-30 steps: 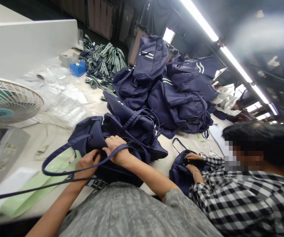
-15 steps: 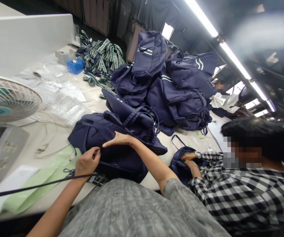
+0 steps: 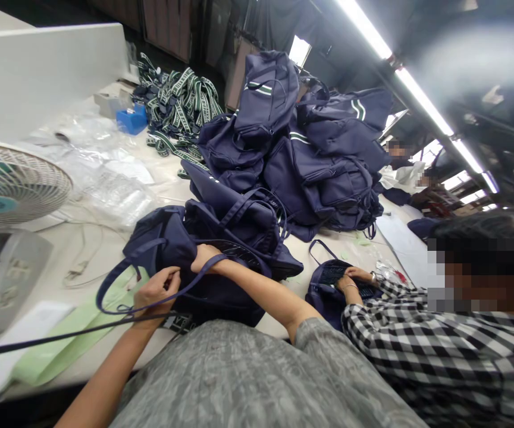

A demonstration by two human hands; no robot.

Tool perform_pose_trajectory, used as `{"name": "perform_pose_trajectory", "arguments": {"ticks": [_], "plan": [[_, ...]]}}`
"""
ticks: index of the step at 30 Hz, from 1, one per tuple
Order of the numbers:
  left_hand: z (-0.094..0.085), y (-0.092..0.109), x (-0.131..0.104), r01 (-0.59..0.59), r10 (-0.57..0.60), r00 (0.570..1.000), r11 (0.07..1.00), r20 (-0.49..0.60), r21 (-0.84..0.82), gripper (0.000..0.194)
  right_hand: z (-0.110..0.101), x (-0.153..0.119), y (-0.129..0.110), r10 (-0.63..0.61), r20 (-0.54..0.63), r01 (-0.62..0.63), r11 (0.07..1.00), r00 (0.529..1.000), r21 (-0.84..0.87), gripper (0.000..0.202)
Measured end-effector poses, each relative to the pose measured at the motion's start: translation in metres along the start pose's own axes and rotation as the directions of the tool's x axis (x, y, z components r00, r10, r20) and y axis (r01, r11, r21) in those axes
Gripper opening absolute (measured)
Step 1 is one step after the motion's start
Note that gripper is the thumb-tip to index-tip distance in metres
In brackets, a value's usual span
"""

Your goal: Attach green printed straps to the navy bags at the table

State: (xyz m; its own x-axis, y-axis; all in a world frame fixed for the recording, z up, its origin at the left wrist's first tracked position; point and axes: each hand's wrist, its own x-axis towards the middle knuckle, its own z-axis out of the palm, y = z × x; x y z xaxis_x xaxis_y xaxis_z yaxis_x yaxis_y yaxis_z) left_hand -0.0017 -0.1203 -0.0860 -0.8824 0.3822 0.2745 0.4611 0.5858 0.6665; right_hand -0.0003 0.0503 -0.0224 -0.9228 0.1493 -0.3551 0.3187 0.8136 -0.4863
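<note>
A navy bag [image 3: 228, 297] lies on the table against my body, its opening showing a dark patterned lining. My right hand [image 3: 206, 258] is at that opening, closed on the bag's fabric, with its fingertips tucked out of sight. My left hand [image 3: 156, 291] pinches at the near left side of the same bag; what lies between its fingertips is too small to make out. A navy carry strap [image 3: 109, 285] loops out over the left hand and across the right wrist. Across my left wrist runs a thin black cord [image 3: 52, 342].
Navy bags [image 3: 266, 113] are piled at the back. Patterned straps [image 3: 185, 101] lie heaped beside a blue box [image 3: 132, 119]. Clear plastic [image 3: 105, 178], a fan [image 3: 11, 184] and a green strip [image 3: 69, 339] are leftward. On the right, a co-worker [image 3: 435, 351] handles another bag [image 3: 323, 297].
My right hand has gone from lying spread on the bag to gripping at its opening, now spread wider. The carry strap has flipped over towards my left hand. The co-worker's hands have shifted.
</note>
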Motion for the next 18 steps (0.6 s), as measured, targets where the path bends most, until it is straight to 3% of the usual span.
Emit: {"name": "perform_pose_trajectory", "arguments": {"ticks": [2,5,9,11,15,18], "plan": [[-0.002,0.000,0.000,-0.033,0.033,0.999,0.999,0.024,-0.005,0.036,-0.010,0.002,0.007,-0.007,0.097,-0.013,0.979,0.995,0.203,0.004],[-0.003,-0.001,0.002,-0.059,0.060,0.997,0.998,0.040,-0.005,0.037,-0.024,0.003,0.016,-0.100,0.257,-0.031,0.887,0.961,0.460,0.011],[-0.002,-0.001,0.004,-0.062,0.062,0.998,0.998,0.006,-0.003,0.037,-0.026,0.000,0.016,-0.247,0.356,-0.009,0.811,0.901,0.586,0.018],[-0.003,0.000,0.004,-0.071,0.071,0.997,0.997,0.004,-0.007,0.037,-0.023,-0.001,0.010,-0.257,0.353,0.013,0.824,0.899,0.567,0.031],[-0.006,0.002,0.004,-0.056,0.056,0.998,0.998,0.030,-0.012,0.037,-0.017,0.001,-0.003,0.002,0.237,-0.049,0.980,0.972,0.193,0.022],[-0.004,0.000,0.004,-0.036,0.034,0.999,0.999,0.031,0.040,0.037,-0.015,0.003,-0.006,-0.016,0.161,-0.003,0.993,0.987,0.115,0.012]]}}
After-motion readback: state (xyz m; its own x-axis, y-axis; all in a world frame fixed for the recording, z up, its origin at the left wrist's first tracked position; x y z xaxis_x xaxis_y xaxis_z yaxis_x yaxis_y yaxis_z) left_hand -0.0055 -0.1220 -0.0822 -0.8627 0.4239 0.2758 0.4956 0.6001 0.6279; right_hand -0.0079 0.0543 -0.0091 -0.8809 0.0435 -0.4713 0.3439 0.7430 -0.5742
